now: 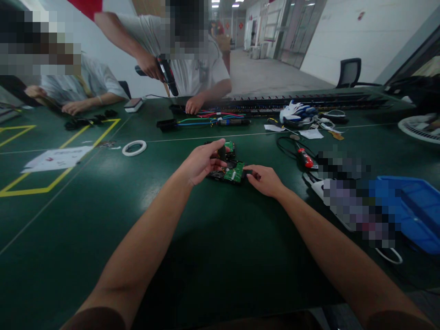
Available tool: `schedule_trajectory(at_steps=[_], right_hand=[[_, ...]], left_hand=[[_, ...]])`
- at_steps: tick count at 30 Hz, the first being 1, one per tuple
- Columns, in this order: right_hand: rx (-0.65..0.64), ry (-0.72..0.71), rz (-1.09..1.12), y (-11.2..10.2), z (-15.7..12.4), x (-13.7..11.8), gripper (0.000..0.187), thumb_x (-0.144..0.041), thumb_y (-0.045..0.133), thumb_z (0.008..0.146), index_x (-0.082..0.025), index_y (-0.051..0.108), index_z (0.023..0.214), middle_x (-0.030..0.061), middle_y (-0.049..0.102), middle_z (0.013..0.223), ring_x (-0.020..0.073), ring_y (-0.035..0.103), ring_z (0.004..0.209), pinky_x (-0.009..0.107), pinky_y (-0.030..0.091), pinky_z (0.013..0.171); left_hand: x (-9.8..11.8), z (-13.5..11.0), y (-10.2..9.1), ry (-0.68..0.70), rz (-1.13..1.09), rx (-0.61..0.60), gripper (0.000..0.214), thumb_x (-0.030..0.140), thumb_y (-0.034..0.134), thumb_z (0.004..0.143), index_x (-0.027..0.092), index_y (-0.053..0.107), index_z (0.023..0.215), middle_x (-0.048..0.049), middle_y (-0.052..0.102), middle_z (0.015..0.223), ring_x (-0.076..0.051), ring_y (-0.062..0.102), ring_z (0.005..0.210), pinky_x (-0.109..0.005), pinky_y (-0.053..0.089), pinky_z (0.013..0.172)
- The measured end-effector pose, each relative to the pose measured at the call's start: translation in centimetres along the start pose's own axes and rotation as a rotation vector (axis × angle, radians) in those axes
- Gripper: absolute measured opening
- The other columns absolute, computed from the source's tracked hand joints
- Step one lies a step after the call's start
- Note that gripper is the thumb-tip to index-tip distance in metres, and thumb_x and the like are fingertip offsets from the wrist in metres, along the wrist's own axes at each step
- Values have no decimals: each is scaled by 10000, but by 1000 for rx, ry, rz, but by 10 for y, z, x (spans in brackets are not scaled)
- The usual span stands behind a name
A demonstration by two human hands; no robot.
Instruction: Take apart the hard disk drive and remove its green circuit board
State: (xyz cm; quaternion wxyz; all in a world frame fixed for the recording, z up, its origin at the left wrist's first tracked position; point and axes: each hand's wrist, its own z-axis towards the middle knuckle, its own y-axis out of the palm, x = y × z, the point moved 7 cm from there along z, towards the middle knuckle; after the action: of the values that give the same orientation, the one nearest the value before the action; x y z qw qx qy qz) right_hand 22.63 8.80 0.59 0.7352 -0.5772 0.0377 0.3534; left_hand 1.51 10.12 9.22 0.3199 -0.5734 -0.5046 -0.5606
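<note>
A green circuit board (235, 172) lies on the table in a flat black housing, straight ahead of me. Just behind it is another small green board (229, 145), partly covered by my fingers. My left hand (205, 161) reaches over the left side of the front board, its thumb and fingers closed around a small dark piece that I cannot identify. At the right edge of the front board is my right hand (264, 179), index finger on the board's corner and the other fingers curled against the black housing.
Across the table a co-worker holds a power drill (167, 75) over long black strips with coloured wires. A tape roll (134, 148) and paper (57, 158) lie left. To the right are a red-handled screwdriver (304, 157), gloves (297, 112) and a blue tray (409, 206).
</note>
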Motion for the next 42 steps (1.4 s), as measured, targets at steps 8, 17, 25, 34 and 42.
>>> schedule_trajectory(at_steps=[8,17,25,34,42], right_hand=[[-1,4,6,1,0,1,335,-293,599,974,-288,686,1297,19,705,893,175,599,737,338,480,727],[-3,3,13,0,0,-1,332,-283,597,973,-273,682,1294,27,715,925,178,614,754,333,479,735],[3,-7,1,1,0,0,321,-299,587,984,-286,681,1290,23,713,934,175,606,750,335,484,733],[-2,0,15,0,0,-2,326,-295,598,975,-285,680,1291,21,705,898,174,601,735,334,481,726],[-3,-1,25,0,0,-1,336,-301,593,976,-279,679,1301,26,711,921,174,603,733,338,479,725]], left_hand=[[5,-3,0,31,33,5,334,447,728,894,158,708,1059,-123,703,926,-182,713,662,-241,504,482],[4,1,-7,23,-43,73,286,401,670,916,152,651,1056,-143,761,1008,-218,768,768,-271,596,592],[2,2,-4,30,3,33,307,395,661,861,131,706,1012,-146,734,989,-159,671,680,-257,525,561],[3,0,-2,23,23,43,309,392,597,864,150,647,1050,-155,741,1052,-175,680,622,-273,489,501],[3,3,-5,43,-51,69,273,377,542,937,142,605,1060,-157,755,1046,-205,744,729,-291,571,601]])
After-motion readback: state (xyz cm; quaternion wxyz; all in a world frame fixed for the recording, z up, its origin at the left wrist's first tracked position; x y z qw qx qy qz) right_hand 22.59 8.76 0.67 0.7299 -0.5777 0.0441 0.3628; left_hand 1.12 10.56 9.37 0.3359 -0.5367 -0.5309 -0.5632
